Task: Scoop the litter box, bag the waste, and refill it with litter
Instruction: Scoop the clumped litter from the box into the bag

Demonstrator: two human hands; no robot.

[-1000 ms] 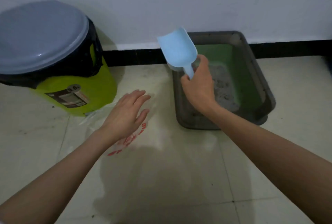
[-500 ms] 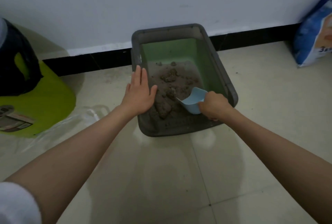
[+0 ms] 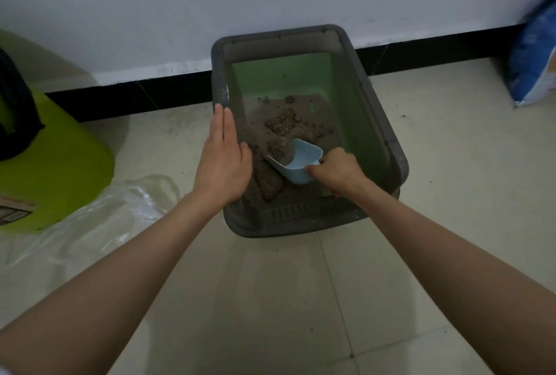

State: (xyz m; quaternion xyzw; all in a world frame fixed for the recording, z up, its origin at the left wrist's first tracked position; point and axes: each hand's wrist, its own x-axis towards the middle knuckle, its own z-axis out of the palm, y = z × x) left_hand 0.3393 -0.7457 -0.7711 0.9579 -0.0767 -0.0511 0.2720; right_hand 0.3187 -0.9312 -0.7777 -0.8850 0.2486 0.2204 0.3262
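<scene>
A grey litter box (image 3: 394, 146) with a green inside stands on the floor against the wall. Brown clumped litter (image 3: 282, 125) covers its bottom. My right hand (image 3: 338, 171) grips the handle of a light blue scoop (image 3: 301, 164), whose mouth is pushed into the clumps near the front of the box. My left hand (image 3: 224, 158) lies flat with straight fingers on the box's left rim. A clear plastic bag (image 3: 99, 218) lies crumpled on the floor to the left.
A lime-green bin (image 3: 54, 170) with a dark liner stands at the far left. A blue litter bag (image 3: 532, 52) leans against the wall at the right edge. Pale floor tiles stretch toward me, with a black skirting along the wall.
My right hand brought the scoop down from above the box's left rim into the litter. My left hand left the plastic bag and settled on the box's left rim.
</scene>
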